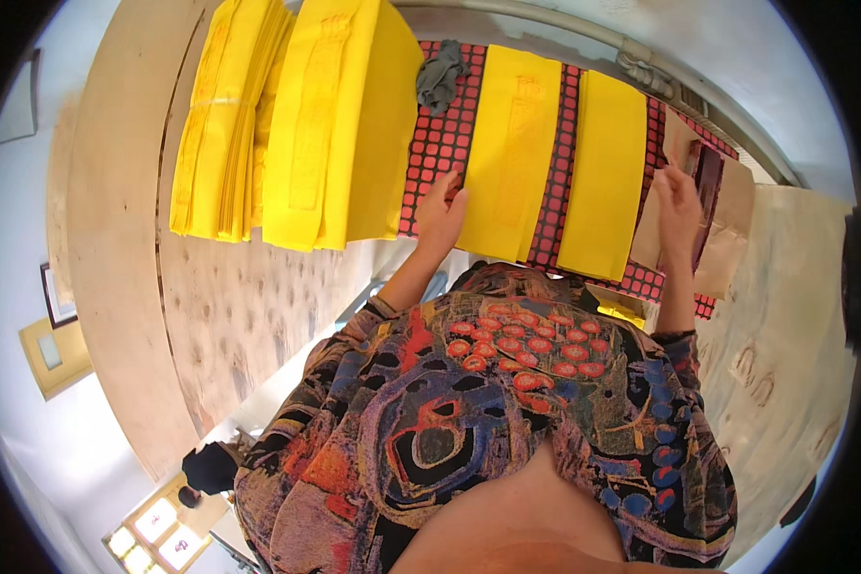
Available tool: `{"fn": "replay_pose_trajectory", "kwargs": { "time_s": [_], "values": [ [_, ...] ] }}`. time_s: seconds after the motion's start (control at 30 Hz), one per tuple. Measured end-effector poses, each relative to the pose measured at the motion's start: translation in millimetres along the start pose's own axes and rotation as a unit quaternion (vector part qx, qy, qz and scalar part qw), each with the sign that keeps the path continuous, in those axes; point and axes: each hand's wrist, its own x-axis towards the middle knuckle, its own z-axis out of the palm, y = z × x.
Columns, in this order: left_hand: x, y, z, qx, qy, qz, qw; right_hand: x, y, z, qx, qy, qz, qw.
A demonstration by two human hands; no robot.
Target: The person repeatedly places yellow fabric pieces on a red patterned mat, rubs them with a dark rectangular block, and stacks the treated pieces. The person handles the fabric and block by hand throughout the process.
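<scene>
A yellow paper sheet with a faint orange printed strip lies on a black cloth with red squares. At its left edge is my left hand, fingers apart and holding nothing I can see. A second yellow pile of paper, plain on top, lies to the right. Beyond it my right hand hovers at brown paper, fingers curled together; whatever they hold, if anything, is hidden. Next to this hand a long dark red block or pad rests on the brown paper.
Left of the cloth stand a tall stack of yellow paper and a tied yellow bundle. A crumpled grey rag lies at the far edge. Wooden boards extend to the left, and a pale board to the right. Pipes run along the back wall.
</scene>
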Motion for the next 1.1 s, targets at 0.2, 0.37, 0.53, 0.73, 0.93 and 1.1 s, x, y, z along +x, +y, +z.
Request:
{"fn": "replay_pose_trajectory", "kwargs": {
  "time_s": [0.2,0.37,0.53,0.73,0.93,1.1],
  "values": [
    [-15.5,35.6,-11.2,0.116,0.075,0.197,0.971,9.7,34.4,-104.1,-0.194,0.113,0.006,0.974],
    [-22.3,76.7,7.9,0.114,-0.041,0.199,0.972,6.9,46.6,-114.7,-0.266,0.17,0.028,0.948],
    [-26.0,90.6,26.3,0.081,-0.11,0.223,0.965,13.1,24.9,-79.9,-0.366,0.082,0.089,0.923],
    [-27.3,86.3,29.5,0.09,-0.154,0.221,0.959,33.4,24.4,-42.7,-0.501,0.004,0.096,0.86],
    [-28.5,80.7,28.1,0.09,-0.142,0.218,0.961,46.5,41.6,-31.4,-0.475,0.028,0.034,0.879],
    [-28.6,82.7,27.4,0.098,-0.145,0.208,0.962,45.3,39.6,-33.8,-0.493,-0.008,0.068,0.867]
  ]
}}
